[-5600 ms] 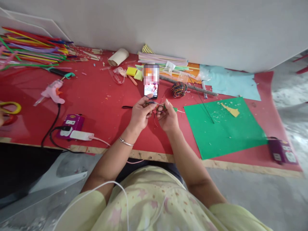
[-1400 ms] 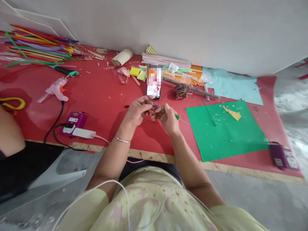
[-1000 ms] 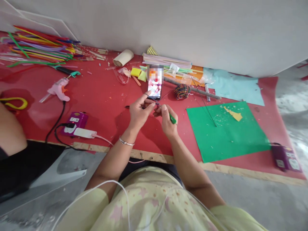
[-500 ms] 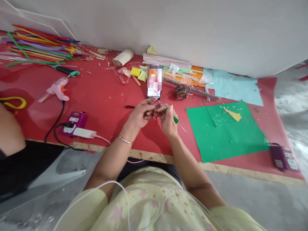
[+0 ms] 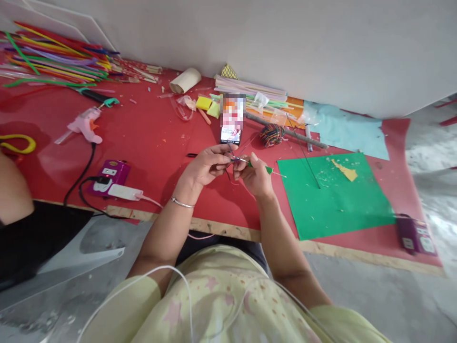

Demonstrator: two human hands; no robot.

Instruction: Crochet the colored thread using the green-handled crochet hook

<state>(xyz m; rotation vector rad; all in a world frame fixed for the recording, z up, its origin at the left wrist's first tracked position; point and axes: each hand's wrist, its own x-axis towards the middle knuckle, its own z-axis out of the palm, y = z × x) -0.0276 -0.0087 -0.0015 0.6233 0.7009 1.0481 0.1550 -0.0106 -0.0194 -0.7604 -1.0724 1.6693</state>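
My right hand [image 5: 257, 175] is closed around the green handle of a crochet hook [image 5: 266, 168], whose metal shaft points left toward my other fingers. Dark multicoloured yarn [image 5: 233, 157] is pinched in my left hand [image 5: 208, 166], and the hook's tip meets it there. How the yarn loops round the tip is too small to make out. A ball of multicoloured yarn [image 5: 272, 135] lies just beyond my right hand. Right behind my fingertips a phone [image 5: 231, 134] stands with its screen lit and partly blurred.
On the red table [image 5: 153, 143], a green sheet [image 5: 342, 205] lies to the right. A pink glue gun [image 5: 85, 125] and a purple power socket [image 5: 113, 174] with cords are at left. Colourful sticks [image 5: 60, 59] are heaped at the far left. Another person's arm [image 5: 14, 190] shows at the left edge.
My right hand has turned, so the hook now lies flatter, its handle end farther right and higher. My left hand keeps its pinch on the yarn. The whole view has shifted slightly.
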